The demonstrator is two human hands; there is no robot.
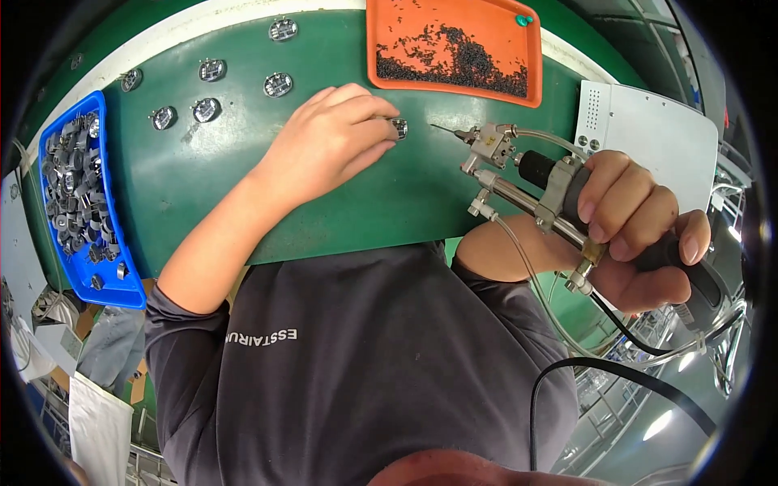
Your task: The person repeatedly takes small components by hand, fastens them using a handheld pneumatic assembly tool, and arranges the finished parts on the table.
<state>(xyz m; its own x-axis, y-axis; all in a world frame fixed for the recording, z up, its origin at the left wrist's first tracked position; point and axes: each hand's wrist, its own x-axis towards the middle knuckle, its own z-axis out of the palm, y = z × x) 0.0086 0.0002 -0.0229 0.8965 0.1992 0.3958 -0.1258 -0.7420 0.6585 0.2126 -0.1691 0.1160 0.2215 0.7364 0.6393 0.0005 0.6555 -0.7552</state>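
Observation:
My left hand (332, 142) is closed over the green work surface, its fingertips pinching a small round metal and black part (400, 128). My right hand (632, 223) is wrapped round the dark handle of a needle-tipped dispensing gun (504, 191), which has a metal valve body and thin hoses. The gun's needle points left at the small part, with a short gap between them. Much of the part is hidden by my left fingers. Several similar round parts (207, 109) lie spread out on the surface, left of and beyond my left hand.
An orange tray (454, 89) with many tiny black pieces stands at the far side. At the left, a blue bin (89, 283) holds many dark round parts. A white device (648, 134) stands at the right. A black cable (616, 366) and hoses trail from the gun.

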